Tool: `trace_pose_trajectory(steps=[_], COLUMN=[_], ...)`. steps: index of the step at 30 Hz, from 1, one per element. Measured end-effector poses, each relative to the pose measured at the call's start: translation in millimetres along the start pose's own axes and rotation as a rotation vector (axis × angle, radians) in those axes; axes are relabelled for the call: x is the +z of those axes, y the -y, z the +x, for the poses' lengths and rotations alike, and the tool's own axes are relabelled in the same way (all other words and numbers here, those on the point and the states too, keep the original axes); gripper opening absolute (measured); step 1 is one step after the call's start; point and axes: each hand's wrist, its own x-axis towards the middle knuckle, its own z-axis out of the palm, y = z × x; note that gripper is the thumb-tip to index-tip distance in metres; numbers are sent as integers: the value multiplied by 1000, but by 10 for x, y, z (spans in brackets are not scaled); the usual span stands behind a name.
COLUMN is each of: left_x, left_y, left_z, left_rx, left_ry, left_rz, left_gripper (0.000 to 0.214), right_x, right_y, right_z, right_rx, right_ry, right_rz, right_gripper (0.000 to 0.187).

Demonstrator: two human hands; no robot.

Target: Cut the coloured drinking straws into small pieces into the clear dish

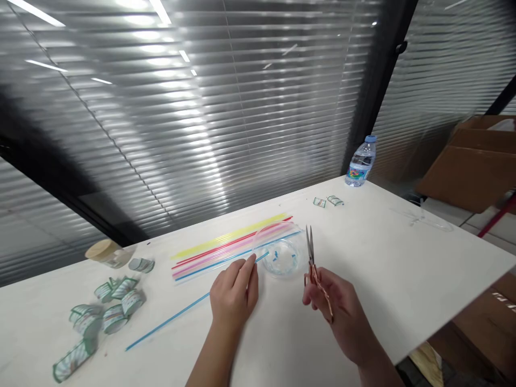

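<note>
My left hand (pixel 234 290) is closed around a thin blue straw (pixel 169 320). One end of the straw sticks out past my fingertips over a clear plastic bowl (pixel 296 269); the long end runs down to the left. Several small blue cut pieces (pixel 276 255) lie in the bowl. My right hand (pixel 336 306) grips copper-handled scissors (pixel 312 263), blades pointing up and slightly parted. The scissors are to the right of the bowl, apart from the straw. A clear round lid seems to stand tilted behind the bowl.
Yellow straws (pixel 229 236), red, pink and blue ones lie in a row behind the bowl. Several curled green-and-white labels (pixel 115 318) lie at left near a beige-lidded tub (pixel 105 252). A water bottle (pixel 360 162) stands at the table's far right corner. Cardboard boxes (pixel 471 166) are beyond it.
</note>
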Motion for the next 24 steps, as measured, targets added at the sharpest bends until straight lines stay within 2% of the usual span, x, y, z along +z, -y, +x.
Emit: trace_pose_trajectory(steps=[3, 9, 24], left_x=[-1, -27, -39], left_y=[-11, -16, 2], left_z=[6, 31, 31], left_rx=[-28, 28, 181], left_ry=[5, 17, 35], left_rz=[-40, -15, -93], left_gripper=[26, 24, 34], right_x=[56, 153, 148], right_y=[-32, -18, -34], right_z=[-44, -71, -51], right_rx=[65, 165, 199], right_ry=[112, 169, 143], right_rz=[-54, -246, -214], right_gripper=[45, 43, 43])
